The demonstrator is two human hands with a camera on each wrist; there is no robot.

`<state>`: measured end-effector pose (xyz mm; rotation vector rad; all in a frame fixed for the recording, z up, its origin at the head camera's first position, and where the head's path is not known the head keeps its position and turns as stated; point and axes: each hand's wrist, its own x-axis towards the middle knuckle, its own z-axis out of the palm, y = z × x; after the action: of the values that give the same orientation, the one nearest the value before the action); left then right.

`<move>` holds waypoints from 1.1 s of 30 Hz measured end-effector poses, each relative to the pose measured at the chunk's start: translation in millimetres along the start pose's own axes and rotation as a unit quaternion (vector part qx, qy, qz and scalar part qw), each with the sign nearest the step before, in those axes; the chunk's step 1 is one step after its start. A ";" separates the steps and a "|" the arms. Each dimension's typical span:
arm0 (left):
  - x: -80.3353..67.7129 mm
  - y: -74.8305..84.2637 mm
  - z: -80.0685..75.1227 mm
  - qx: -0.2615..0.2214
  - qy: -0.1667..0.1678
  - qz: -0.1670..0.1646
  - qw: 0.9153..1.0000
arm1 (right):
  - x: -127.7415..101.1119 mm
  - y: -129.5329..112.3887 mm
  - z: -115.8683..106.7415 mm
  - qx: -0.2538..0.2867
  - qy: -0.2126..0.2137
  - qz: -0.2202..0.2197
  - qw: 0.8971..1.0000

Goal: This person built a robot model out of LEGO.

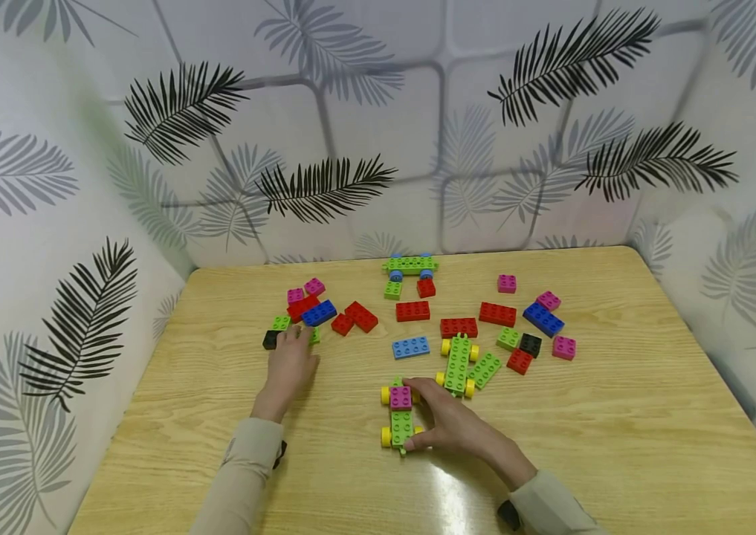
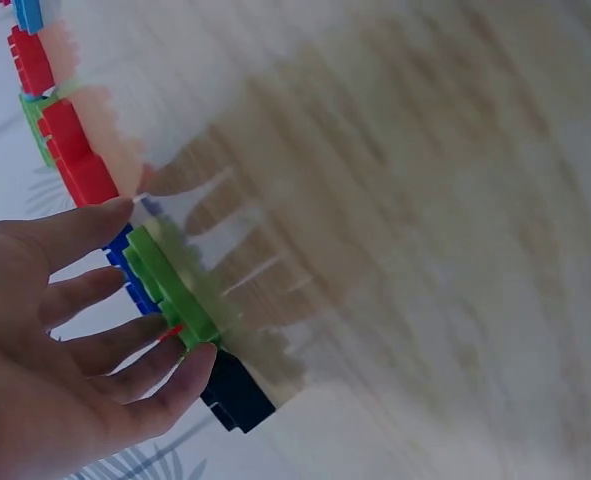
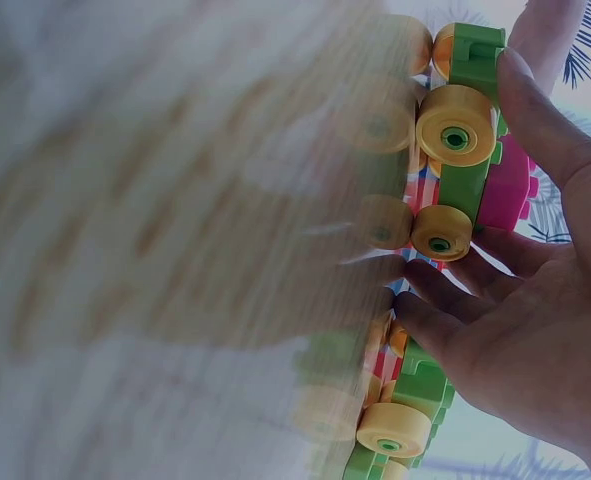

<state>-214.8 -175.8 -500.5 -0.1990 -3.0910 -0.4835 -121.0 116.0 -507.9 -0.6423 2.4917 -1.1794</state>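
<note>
My right hand [image 1: 450, 420] holds a green toy car base with yellow wheels [image 1: 402, 425] lengthwise, thumb at its near end and fingers by its far end. A pink brick [image 1: 401, 398] sits on the base's far half. Just beyond that hand stands a second green car base [image 1: 458, 364], also on yellow wheels. At the left pile my left hand [image 1: 289, 369] reaches with loosely bent fingers over a green brick [image 2: 170, 285] and a black brick [image 2: 240, 390]. Its fingertips are close to the green brick; whether they touch it cannot be told.
Blue brick [image 1: 319, 313] and red bricks [image 1: 360, 316] lie beyond my left hand. A light blue brick [image 1: 411, 347] is mid-table. At the back stands a green car base with blue wheels [image 1: 411, 265]. More loose bricks, including a dark blue one [image 1: 543, 319], are scattered to the right.
</note>
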 end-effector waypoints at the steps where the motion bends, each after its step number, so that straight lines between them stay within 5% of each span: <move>1: -0.1 1.1 -0.4 0.003 -0.005 -0.002 1.000 | 0.0 0.2 0.1 -0.001 0.001 -0.001 1.000; 15: -14.8 18.3 3.6 0.050 0.011 0.040 0.998 | -0.4 0.8 0.5 -0.001 0.001 -0.006 1.000; 24: -26.4 28.8 4.4 0.051 -0.011 0.044 0.998 | 0.3 1.2 0.4 -0.004 0.003 -0.005 1.000; 33: -39.5 40.7 1.1 -0.043 -0.068 0.063 0.995 | 0.1 0.8 0.7 -0.004 0.002 -0.007 1.000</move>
<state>-170.5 -141.9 -490.2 -0.4440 -3.1645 -0.6244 -121.0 115.9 -509.0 -0.6603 2.5006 -1.1773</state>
